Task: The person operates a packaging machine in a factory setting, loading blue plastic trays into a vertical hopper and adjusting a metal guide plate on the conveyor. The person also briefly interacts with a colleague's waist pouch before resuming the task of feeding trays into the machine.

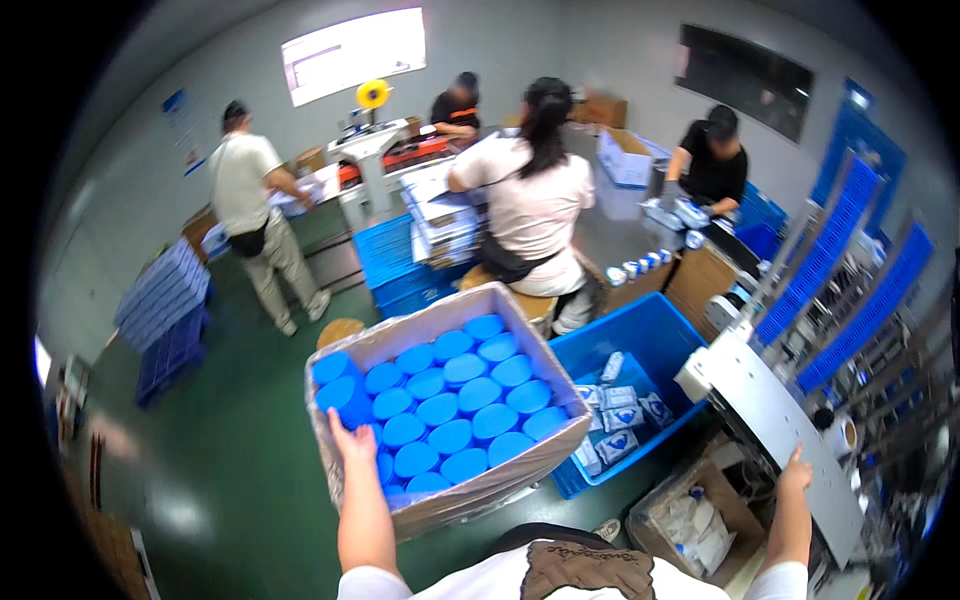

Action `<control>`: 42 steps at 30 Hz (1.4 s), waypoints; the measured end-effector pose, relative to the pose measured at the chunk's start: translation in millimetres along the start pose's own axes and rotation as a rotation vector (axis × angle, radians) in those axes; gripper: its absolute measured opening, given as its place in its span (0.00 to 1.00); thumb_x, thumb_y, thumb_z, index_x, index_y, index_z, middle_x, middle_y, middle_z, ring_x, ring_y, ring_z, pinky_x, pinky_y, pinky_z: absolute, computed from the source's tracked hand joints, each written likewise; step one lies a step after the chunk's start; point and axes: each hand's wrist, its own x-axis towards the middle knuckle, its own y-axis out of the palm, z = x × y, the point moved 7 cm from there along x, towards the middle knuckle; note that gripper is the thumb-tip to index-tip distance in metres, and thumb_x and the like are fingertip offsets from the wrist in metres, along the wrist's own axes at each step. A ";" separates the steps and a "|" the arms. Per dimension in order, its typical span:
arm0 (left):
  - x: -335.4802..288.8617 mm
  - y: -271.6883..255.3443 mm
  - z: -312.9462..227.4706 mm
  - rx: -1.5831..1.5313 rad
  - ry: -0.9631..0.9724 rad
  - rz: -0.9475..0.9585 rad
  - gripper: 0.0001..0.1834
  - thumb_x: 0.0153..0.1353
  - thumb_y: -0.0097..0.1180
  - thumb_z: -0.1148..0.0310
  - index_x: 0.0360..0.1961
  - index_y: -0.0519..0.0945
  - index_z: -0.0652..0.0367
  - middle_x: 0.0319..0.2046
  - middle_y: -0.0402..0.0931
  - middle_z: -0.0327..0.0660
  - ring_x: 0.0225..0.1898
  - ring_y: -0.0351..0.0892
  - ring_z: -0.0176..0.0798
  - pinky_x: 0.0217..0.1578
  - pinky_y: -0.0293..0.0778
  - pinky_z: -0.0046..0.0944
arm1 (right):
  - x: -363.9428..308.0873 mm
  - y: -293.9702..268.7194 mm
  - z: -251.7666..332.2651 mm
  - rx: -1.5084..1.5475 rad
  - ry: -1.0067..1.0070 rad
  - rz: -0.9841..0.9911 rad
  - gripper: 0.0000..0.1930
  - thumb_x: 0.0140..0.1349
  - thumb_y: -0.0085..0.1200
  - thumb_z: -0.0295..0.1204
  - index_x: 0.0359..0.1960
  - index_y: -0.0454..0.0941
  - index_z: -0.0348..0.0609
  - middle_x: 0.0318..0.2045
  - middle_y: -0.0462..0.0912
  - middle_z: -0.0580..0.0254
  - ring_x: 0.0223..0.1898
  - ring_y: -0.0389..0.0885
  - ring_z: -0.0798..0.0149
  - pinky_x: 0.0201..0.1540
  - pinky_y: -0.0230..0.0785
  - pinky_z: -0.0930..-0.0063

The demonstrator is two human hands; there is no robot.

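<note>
While left fingers (336,424) touch blue cylinder (350,402), illegibly printed packets (620,419), blue bin (568,483).

Left hand (352,440): your fingers are blurring against the blue cups (451,437), leaving the grip unclear.
Right hand (796,478): your curled fingers are partly hiding from view.
Cups: neighbours are covering their lower sides.
Blue bin (655,325): the carton (500,480) is hiding its left part.
Packets (620,418): their print is appearing too small to read.
Sleeves (372,583): the lower edge is cutting yours off.
Co-workers' faces (722,147): they are blurring.
</note>
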 end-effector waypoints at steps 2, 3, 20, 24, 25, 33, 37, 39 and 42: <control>4.0 -3.5 3.7 0.013 -0.049 -0.010 0.40 0.44 0.66 0.43 0.56 0.70 0.53 0.53 0.71 0.36 0.52 0.68 0.41 0.51 0.64 0.38 | -7.8 -8.2 -0.3 0.006 0.024 0.034 0.44 0.59 0.50 0.27 0.70 0.34 0.69 0.51 0.72 0.42 0.40 0.80 0.51 0.37 0.75 0.57; 3.7 -1.9 0.3 0.031 -0.018 0.036 0.40 0.44 0.66 0.43 0.55 0.70 0.54 0.51 0.72 0.36 0.50 0.68 0.41 0.50 0.64 0.37 | -11.2 -11.4 -0.2 -0.014 0.035 0.064 0.44 0.59 0.50 0.28 0.70 0.34 0.69 0.54 0.71 0.41 0.42 0.79 0.50 0.38 0.75 0.58; -20.2 2.5 -2.9 0.198 0.032 -0.090 0.70 0.34 0.73 0.42 0.67 0.39 0.65 0.64 0.45 0.48 0.64 0.49 0.42 0.60 0.53 0.39 | -35.0 -32.7 2.9 0.017 0.021 0.161 0.38 0.65 0.42 0.30 0.70 0.34 0.68 0.63 0.59 0.38 0.50 0.73 0.39 0.44 0.71 0.51; -15.4 -4.1 -3.4 0.150 0.046 -0.173 0.70 0.34 0.73 0.42 0.67 0.39 0.65 0.64 0.46 0.49 0.64 0.50 0.43 0.60 0.54 0.39 | -31.8 -29.1 4.7 0.009 0.019 0.165 0.38 0.65 0.42 0.30 0.70 0.34 0.68 0.63 0.58 0.37 0.50 0.72 0.38 0.43 0.71 0.50; -14.3 -3.7 -3.7 0.166 0.052 -0.163 0.70 0.34 0.73 0.42 0.68 0.39 0.65 0.63 0.47 0.49 0.64 0.50 0.43 0.59 0.55 0.39 | -30.4 -28.9 5.0 0.009 0.022 0.162 0.38 0.65 0.42 0.29 0.70 0.34 0.69 0.63 0.58 0.37 0.50 0.72 0.38 0.42 0.71 0.50; -14.0 -6.5 -7.9 0.149 0.075 -0.138 0.70 0.37 0.72 0.42 0.68 0.37 0.66 0.64 0.45 0.49 0.64 0.50 0.45 0.60 0.56 0.40 | -24.9 -22.6 7.0 -0.025 0.028 0.100 0.39 0.64 0.43 0.29 0.70 0.34 0.70 0.61 0.61 0.38 0.47 0.74 0.40 0.39 0.71 0.53; -7.0 6.0 -3.2 -0.055 0.035 0.000 0.46 0.52 0.64 0.51 0.61 0.56 0.70 0.59 0.61 0.49 0.58 0.63 0.47 0.62 0.58 0.43 | -13.6 -9.0 4.9 -0.007 0.015 0.010 0.38 0.63 0.45 0.28 0.70 0.40 0.74 0.46 0.73 0.42 0.41 0.77 0.45 0.32 0.72 0.57; -6.8 4.1 -3.6 -0.054 0.060 -0.001 0.39 0.55 0.61 0.53 0.59 0.60 0.69 0.57 0.65 0.48 0.55 0.67 0.47 0.59 0.62 0.44 | -6.1 -2.1 1.5 -0.026 0.008 -0.081 0.39 0.60 0.48 0.28 0.69 0.43 0.73 0.41 0.75 0.46 0.31 0.79 0.52 0.24 0.71 0.61; -9.9 7.3 -3.3 -0.026 0.094 0.068 0.33 0.56 0.61 0.53 0.57 0.67 0.60 0.53 0.71 0.45 0.53 0.70 0.45 0.54 0.66 0.42 | 10.6 10.2 -0.4 -0.050 -0.081 -0.135 0.43 0.58 0.50 0.27 0.70 0.38 0.69 0.37 0.77 0.54 0.31 0.80 0.58 0.27 0.75 0.61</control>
